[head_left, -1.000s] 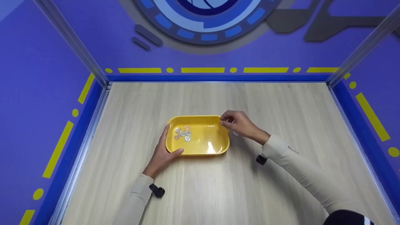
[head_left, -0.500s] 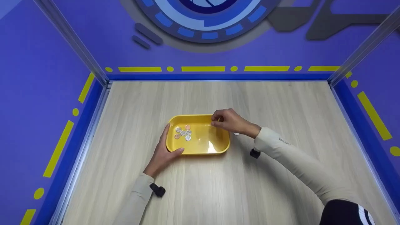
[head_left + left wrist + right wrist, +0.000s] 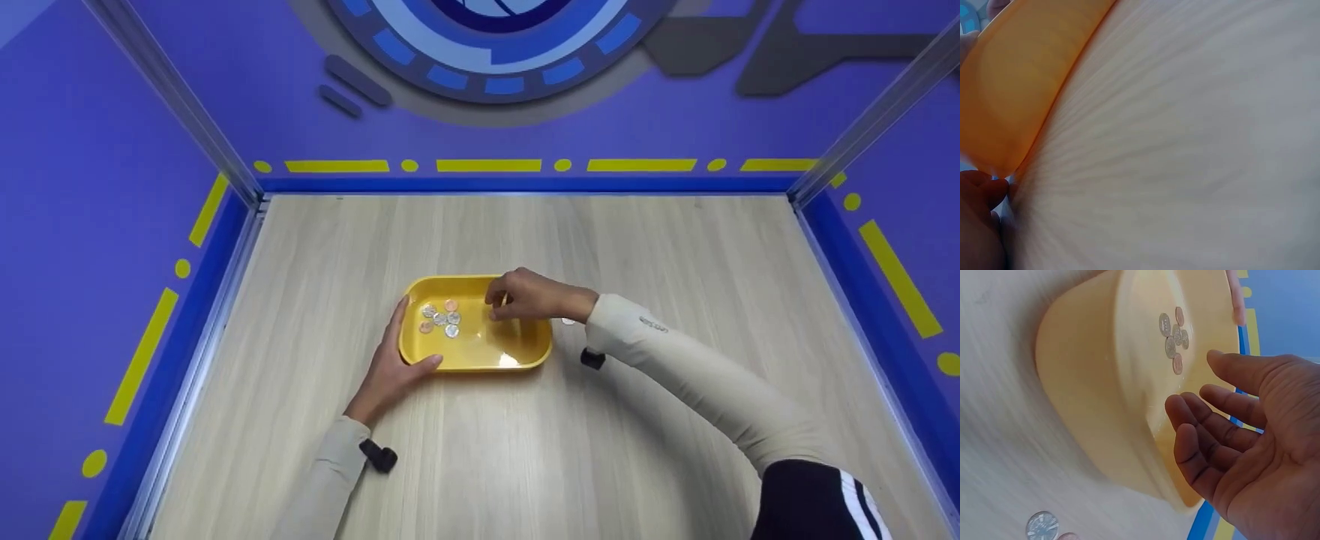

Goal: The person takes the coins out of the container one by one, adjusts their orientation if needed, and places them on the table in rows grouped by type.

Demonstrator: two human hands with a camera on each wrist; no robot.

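Coins (image 3: 439, 319) — four silver, two copper — clustered in left half of yellow tray (image 3: 476, 351), on counter (image 3: 487, 465). Left hand (image 3: 391, 365) grips tray's left end, thumb over near rim. Right hand (image 3: 529, 294) above tray — fingers loosely bent, thumb apart. Two more coins (image 3: 1042, 526) beside tray's right end.

The tray (image 3: 476, 349) is glossy plastic, the coins (image 3: 439, 319) apparently metal
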